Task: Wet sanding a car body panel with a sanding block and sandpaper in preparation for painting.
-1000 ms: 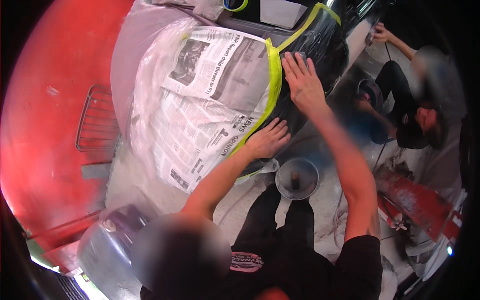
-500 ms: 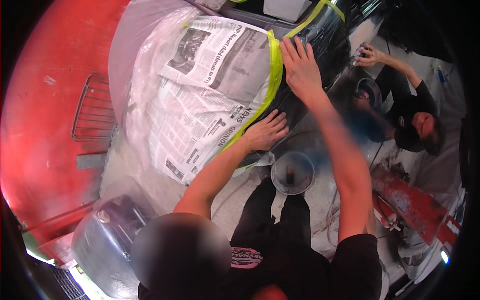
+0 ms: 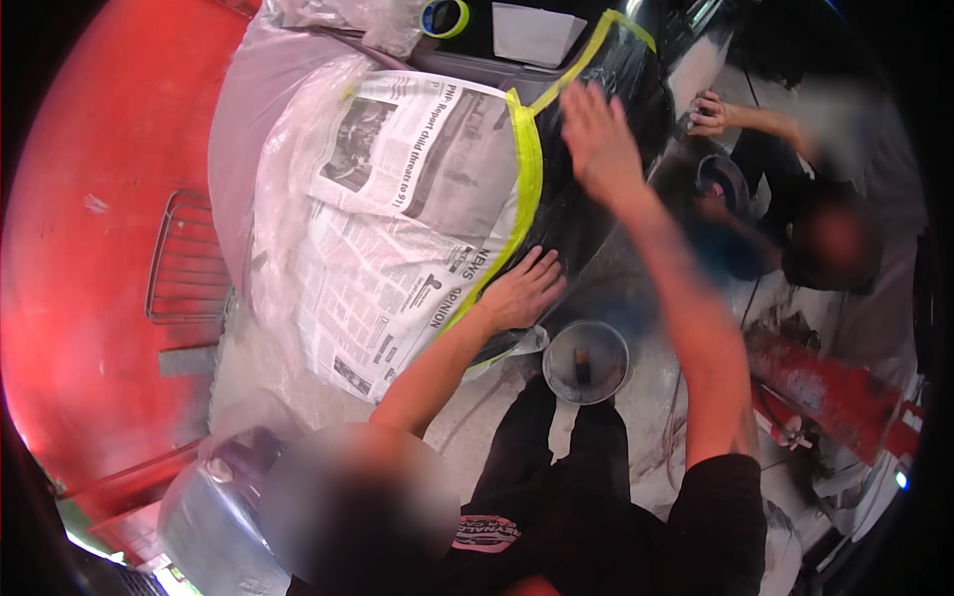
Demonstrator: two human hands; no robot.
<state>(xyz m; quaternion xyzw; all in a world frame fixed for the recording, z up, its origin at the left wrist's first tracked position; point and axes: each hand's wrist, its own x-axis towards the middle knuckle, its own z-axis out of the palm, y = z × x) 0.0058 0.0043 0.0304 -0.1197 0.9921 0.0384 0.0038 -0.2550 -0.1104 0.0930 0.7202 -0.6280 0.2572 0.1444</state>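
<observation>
Spread over a vehicle panel is newspaper (image 3: 397,238), with yellow masking tape (image 3: 528,179) running down its right edge. My left hand (image 3: 524,288) lies flat with fingers apart on the black panel (image 3: 550,214), beside the lower stretch of tape. Higher up, my right hand (image 3: 603,149) has its fingers stretched out over the same panel, right of the tape; it is slightly blurred, and I cannot tell whether it touches. Neither hand holds anything. Clear plastic film (image 3: 273,219) borders the paper on the left.
A bucket (image 3: 586,363) with a dark block inside stands by my feet. At the top lies a roll of yellow tape (image 3: 444,18). On the right, a co-worker's hand (image 3: 708,114) is at a pale patch. A red jack-like tool (image 3: 825,387) lies lower right; a wire rack (image 3: 187,258) is left.
My right hand has shifted off the tape's upper corner, rightward onto or over the black panel. My left hand stays in place. The whole view has tilted slightly, showing more of the tape roll.
</observation>
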